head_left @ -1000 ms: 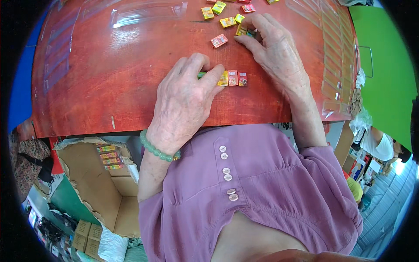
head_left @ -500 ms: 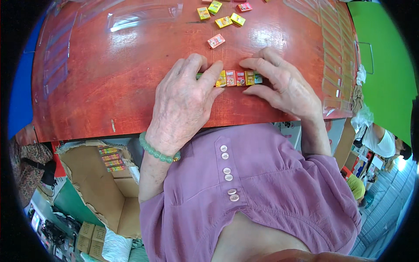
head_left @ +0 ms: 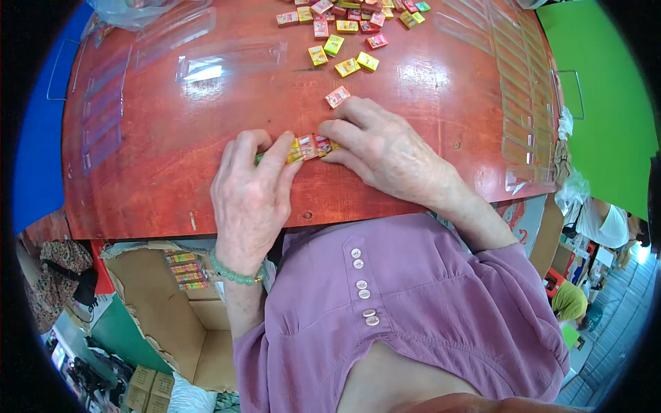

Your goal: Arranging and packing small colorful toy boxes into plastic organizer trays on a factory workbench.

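Observation:
A short row of small, colourful, candy-style boxes (head_left: 307, 146) lies between my two hands on the red tabletop, its right end angled slightly away from me. My left hand (head_left: 249, 189) pinches the left end between thumb and fingers, hiding part of it; a green bit peeks out beside the fingers. With thumb and fingers bent round the right end, my right hand (head_left: 389, 151) grips the same row and covers its last boxes. Just beyond the right fingertips sits a loose pink box (head_left: 337, 97). A green bead bracelet (head_left: 234, 275) circles my left wrist.
Farther off is a loose pile of similar boxes (head_left: 348, 26). Clear plastic trays lie at the back (head_left: 231, 62), left (head_left: 103, 113) and right (head_left: 518, 103) of the red table (head_left: 172, 138). An opened carton (head_left: 155, 303) holding packed rows (head_left: 186, 270) stands below the table's left edge.
Both hands have shifted left with the row, which now tilts instead of lying straight across. My view has tilted, so more of the far pile shows.

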